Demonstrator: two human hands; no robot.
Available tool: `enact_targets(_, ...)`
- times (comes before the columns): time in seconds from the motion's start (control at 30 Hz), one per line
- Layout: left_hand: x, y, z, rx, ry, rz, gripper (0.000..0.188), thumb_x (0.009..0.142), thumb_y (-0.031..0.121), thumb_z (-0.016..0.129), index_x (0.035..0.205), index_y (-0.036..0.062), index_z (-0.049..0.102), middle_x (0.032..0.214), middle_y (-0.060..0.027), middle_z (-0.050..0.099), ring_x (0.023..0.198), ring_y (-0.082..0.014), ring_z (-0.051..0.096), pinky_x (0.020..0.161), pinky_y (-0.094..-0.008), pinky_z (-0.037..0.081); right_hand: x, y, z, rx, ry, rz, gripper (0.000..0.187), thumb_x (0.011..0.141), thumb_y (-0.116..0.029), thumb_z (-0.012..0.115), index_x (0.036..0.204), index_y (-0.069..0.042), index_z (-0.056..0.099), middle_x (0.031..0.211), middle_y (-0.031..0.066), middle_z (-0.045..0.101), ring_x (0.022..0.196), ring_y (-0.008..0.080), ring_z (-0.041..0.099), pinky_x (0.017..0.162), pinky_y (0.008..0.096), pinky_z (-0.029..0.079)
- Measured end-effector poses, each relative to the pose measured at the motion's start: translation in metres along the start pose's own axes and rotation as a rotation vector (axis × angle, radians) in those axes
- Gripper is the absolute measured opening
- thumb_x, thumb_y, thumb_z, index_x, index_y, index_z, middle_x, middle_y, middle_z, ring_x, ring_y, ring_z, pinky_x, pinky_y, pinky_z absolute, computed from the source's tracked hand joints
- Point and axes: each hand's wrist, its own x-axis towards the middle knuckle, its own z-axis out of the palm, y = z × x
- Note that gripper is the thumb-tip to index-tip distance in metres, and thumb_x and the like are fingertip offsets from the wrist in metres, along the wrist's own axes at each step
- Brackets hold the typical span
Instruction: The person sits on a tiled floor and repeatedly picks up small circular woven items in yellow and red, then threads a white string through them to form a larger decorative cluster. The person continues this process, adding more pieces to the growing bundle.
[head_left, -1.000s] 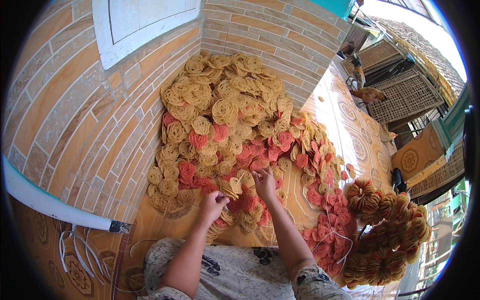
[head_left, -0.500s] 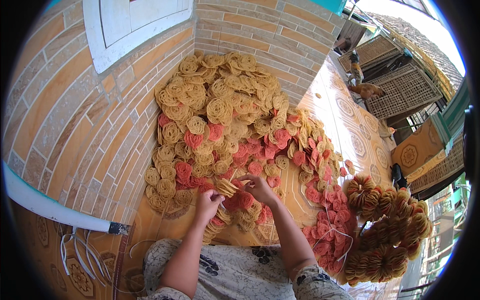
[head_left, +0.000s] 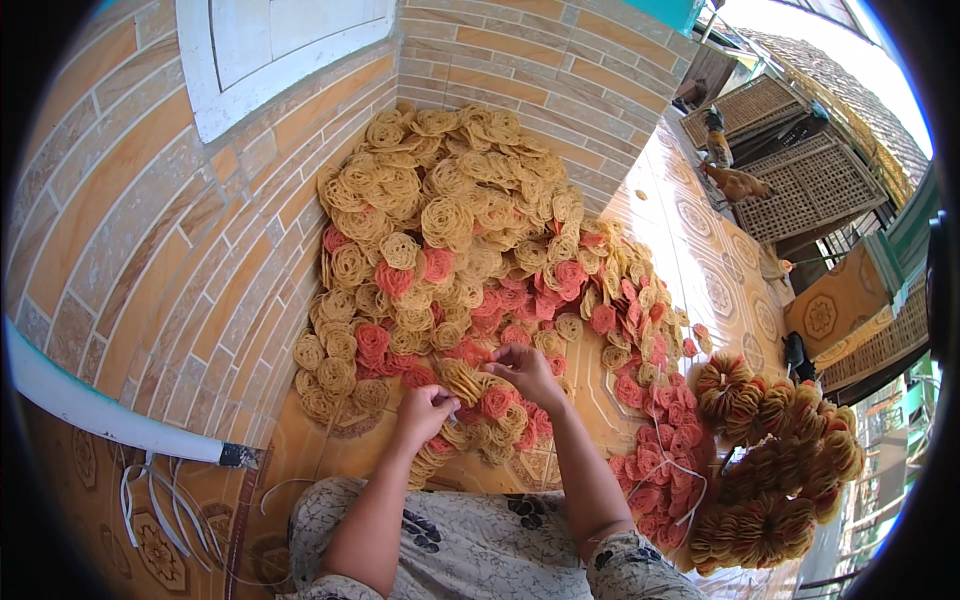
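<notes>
- Right hand (head_left: 522,374), lower centre, has moved closer to the yellow discs (head_left: 459,380); both hands now flank them.
- Left hand (head_left: 427,412): grip pinched, contents unclear.
- Right grip: cannot tell.

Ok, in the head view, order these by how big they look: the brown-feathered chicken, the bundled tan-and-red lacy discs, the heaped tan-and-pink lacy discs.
1. Heaped discs
2. Bundled discs
3. Chicken, though farther off

1. Orange patterned tile floor (head_left: 718,295).
2. From centre toward twelve o'clock: heap of lacy yellow and pink discs (head_left: 450,225).
3. Between four and five: pink discs (head_left: 655,470).
4. Four o'clock: yellow-and-red bundles (head_left: 755,530).
</notes>
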Motion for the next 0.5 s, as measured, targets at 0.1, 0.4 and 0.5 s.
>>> enact_targets(0.1, 0.001, -0.001, 0.000, -0.011, 0.021, 0.014, 0.023, 0.081, 0.023, 0.072, 0.091, 0.0025, 0.070, 0.072, -0.0058, 0.068, 0.064, -0.0129, 0.061, 0.064, -0.0290, 0.047, 0.014, 0.016, -0.006, -0.244, 0.147, -0.072, 0.038, 0.086, -0.027, 0.067, 0.113, -0.001, 0.062, 0.094, 0.0181, 0.064, 0.086, 0.0248, 0.062, 0.077, 0.0392, 0.049)
enact_targets(0.4, -0.004, 0.010, 0.004, 0.055, 0.010, 0.010, 0.015, 0.084, 0.011, 0.069, 0.091, -0.0023, 0.067, 0.073, -0.0022, 0.066, 0.065, -0.0072, 0.057, 0.060, -0.0248, 0.046, 0.015, 0.039, -0.006, -0.242, 0.230, 0.193, 0.027, 0.084, -0.023, 0.073, 0.094, -0.001, 0.064, 0.087, 0.0058, 0.063, 0.077, 0.0112, 0.056, 0.070, 0.0269, 0.043)
enact_targets(0.5, -0.003, 0.011, 0.001, 0.009, 0.005, 0.008, 0.015, 0.084, 0.011, 0.069, 0.091, -0.0024, 0.067, 0.074, -0.0021, 0.066, 0.065, -0.0074, 0.057, 0.061, -0.0245, 0.046, 0.010, 0.023, -0.006, 0.076, 0.086, 0.156, 0.023, 0.086, -0.021, 0.072, 0.089, 0.000, 0.063, 0.075, -0.0022, 0.060, 0.072, 0.0050, 0.049, 0.069, 0.0225, 0.040)
